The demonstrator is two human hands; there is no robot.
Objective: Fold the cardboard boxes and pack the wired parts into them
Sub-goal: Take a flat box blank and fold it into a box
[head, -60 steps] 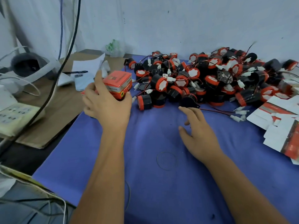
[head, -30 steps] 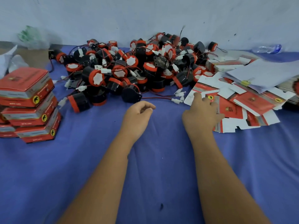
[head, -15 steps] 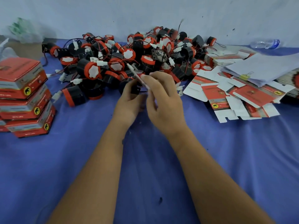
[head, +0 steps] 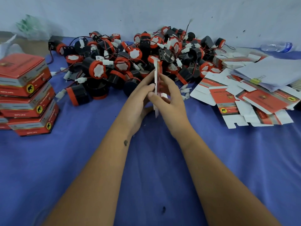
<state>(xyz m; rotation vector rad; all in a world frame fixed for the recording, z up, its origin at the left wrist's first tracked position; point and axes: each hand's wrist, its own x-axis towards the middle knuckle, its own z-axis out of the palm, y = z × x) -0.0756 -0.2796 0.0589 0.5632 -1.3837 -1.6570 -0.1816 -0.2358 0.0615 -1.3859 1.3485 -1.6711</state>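
Note:
Both hands meet at the table's middle and hold one flat red-and-white box blank (head: 157,74) on edge, seen almost edge-on. My left hand (head: 140,95) pinches it from the left, my right hand (head: 169,98) grips it from the right. Behind the hands lies a big heap of black-and-red wired parts (head: 138,54) with white connectors. More flat box blanks (head: 244,101) are spread at the right. A stack of folded red boxes (head: 26,95) stands at the left.
The blue cloth (head: 146,168) covers the table. A clipped sheaf of white papers (head: 273,74) lies on the blanks at the right, a plastic bottle (head: 276,46) behind it. A plastic bag (head: 32,28) sits at the back left by the wall.
My left hand has set a folded box on the left stack. My right hand took a flat blank from the right pile, and both hands now hold it upright at the centre.

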